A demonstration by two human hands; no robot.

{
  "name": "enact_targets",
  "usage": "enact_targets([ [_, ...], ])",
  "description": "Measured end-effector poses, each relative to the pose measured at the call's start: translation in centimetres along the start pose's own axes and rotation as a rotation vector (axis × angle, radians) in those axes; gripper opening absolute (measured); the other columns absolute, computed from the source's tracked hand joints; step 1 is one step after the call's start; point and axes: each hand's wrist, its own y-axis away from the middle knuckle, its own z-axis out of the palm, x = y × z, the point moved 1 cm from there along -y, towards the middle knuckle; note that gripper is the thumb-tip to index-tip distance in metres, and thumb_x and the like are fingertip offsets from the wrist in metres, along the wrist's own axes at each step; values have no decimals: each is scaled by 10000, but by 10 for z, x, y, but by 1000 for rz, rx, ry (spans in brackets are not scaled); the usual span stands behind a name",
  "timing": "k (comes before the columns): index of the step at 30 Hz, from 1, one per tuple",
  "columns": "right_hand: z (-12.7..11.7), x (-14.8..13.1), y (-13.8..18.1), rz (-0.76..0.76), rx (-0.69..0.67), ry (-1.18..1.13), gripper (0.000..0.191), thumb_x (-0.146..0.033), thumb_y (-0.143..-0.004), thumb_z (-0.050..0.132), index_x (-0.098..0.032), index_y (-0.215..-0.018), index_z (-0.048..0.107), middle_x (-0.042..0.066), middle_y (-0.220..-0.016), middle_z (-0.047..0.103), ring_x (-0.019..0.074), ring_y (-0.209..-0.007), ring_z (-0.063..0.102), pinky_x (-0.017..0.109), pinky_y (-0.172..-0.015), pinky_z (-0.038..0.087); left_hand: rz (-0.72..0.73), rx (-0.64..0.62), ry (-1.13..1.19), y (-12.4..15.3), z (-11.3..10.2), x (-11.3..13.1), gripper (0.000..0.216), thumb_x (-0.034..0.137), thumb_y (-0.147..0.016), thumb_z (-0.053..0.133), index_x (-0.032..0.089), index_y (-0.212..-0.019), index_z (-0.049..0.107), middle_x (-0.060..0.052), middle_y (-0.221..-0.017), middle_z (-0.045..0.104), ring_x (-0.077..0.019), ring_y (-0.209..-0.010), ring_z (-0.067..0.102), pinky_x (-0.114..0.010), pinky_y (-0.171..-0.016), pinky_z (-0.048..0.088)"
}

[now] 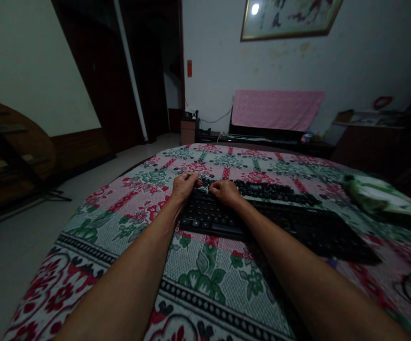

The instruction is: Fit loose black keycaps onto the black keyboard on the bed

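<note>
A black keyboard (205, 226) lies on the cloth-covered table, its left part bearing rows of bare key positions with some keycaps along the front. Behind it runs a band of loose black keycaps (269, 190). At the keyboard's far left corner is my left hand (185, 186), its fingers bent together; what they hold, if anything, is too small to make out. My right hand (225, 192) hovers over or rests at the keyboard's back edge, beside the loose keycaps. Its fingers are curled into a pinch, and their contents are hidden.
A patterned tablecloth (205, 279) covers the table. To the right lie a green and white bag (383, 199) and a dark cable (406, 289). Beyond the table, a pink towel (276, 110) drapes over a low stand. A folded round table (16, 142) leans at the left.
</note>
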Motion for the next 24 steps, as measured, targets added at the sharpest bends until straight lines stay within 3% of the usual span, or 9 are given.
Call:
enact_targets([
  [4,4,3,-4,-6,-36,-1,236,-281,-781,518,-227,-873,729,23,-862,721,164,-801,648,212,-693,440,28,13,-29,-1,0,-2,265,404,-621,640,152,-702,618,-12,-589,649,-114,-513,574,-197,-478,405],
  [24,4,-1,-3,80,41,53,226,-306,-740,550,-223,-828,742,53,-827,722,189,-791,653,235,-701,449,34,-16,-53,1,1,1,252,393,-634,634,148,-689,625,-17,-585,642,-108,-504,551,-205,-490,392],
])
